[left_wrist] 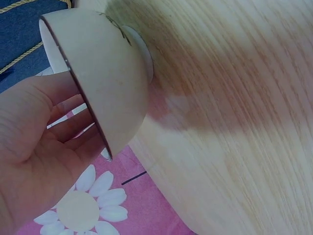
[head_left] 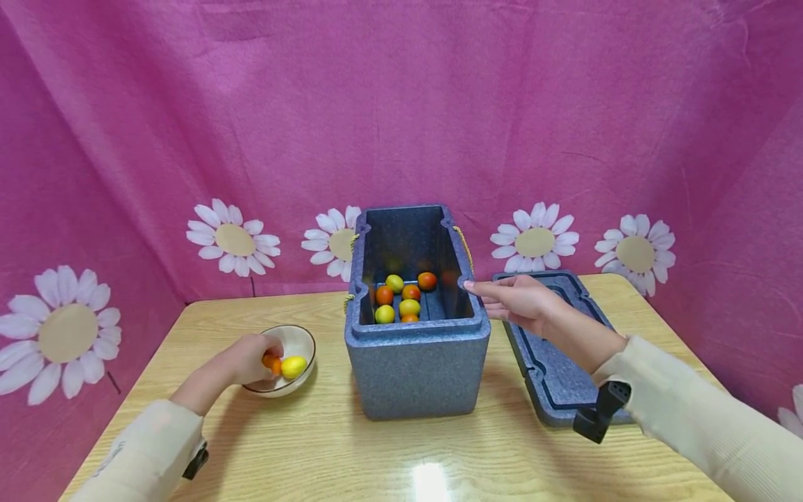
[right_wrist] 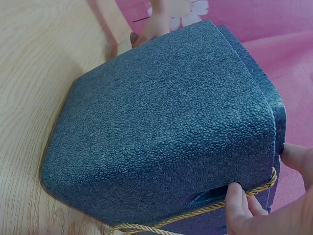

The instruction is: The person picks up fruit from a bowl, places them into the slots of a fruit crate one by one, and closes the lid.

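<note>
In the head view my left hand (head_left: 254, 359) reaches down into a cream bowl (head_left: 305, 339) with a dark rim. Its fingers are around an orange-red fruit (head_left: 272, 362), with a yellow fruit (head_left: 293, 367) beside it. From the left wrist, the bowl's wall (left_wrist: 112, 83) hides the fingertips. A tall, lidless grey-blue foam box (head_left: 417, 376) stands at the centre, several yellow and orange-red fruits on its floor. My right hand (head_left: 521, 301) holds the box's right side, thumb at the rim. In the right wrist view its fingers (right_wrist: 235, 205) touch the wall near a yellow rope (right_wrist: 205, 209).
The box's grey-blue lid (head_left: 564, 373) lies on the wooden table (head_left: 401, 453), right of the box and partly behind my right forearm. A pink cloth (head_left: 401, 104) with white daisies hangs behind the table and along its sides.
</note>
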Tool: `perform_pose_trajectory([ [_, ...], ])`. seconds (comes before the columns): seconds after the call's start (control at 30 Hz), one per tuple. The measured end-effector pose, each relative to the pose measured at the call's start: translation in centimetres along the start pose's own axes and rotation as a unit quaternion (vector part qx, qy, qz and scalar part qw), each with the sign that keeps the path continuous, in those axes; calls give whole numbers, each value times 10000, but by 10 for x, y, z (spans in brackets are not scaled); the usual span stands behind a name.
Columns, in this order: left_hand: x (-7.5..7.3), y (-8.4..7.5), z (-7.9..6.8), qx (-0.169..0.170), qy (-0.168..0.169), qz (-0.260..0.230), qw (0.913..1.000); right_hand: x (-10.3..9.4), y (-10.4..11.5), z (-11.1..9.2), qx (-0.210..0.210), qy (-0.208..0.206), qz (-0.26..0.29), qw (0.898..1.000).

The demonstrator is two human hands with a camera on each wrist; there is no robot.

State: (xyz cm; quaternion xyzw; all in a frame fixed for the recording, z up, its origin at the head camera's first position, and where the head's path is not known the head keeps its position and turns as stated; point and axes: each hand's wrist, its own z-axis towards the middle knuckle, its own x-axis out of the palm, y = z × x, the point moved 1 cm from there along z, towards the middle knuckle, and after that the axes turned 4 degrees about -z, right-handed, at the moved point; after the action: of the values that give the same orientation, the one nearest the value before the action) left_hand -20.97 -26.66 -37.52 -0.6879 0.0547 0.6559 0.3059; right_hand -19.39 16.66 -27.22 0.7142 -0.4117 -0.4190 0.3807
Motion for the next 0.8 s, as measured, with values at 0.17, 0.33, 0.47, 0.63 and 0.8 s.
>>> perform_pose_trajectory([
  [0.17,-5,-2,0,37,-49,-12,10000,0,-1,1,24,-17,-32,10000],
  [0.33,-11,-3,3,241,-140,-8,9996,0,0,3,22,-31,-15,10000],
  [0.47,-15,-4,6,372,-182,56,9991,-1,0,3,-3,-38,-7,10000],
  [0.63,-19,-6,8,224,-130,-16,9997,-1,0,2,-8,-45,33,10000],
  [0.8,-24,-8,11,160,-126,-60,9998,0,-1,1,43,-66,39,10000],
])
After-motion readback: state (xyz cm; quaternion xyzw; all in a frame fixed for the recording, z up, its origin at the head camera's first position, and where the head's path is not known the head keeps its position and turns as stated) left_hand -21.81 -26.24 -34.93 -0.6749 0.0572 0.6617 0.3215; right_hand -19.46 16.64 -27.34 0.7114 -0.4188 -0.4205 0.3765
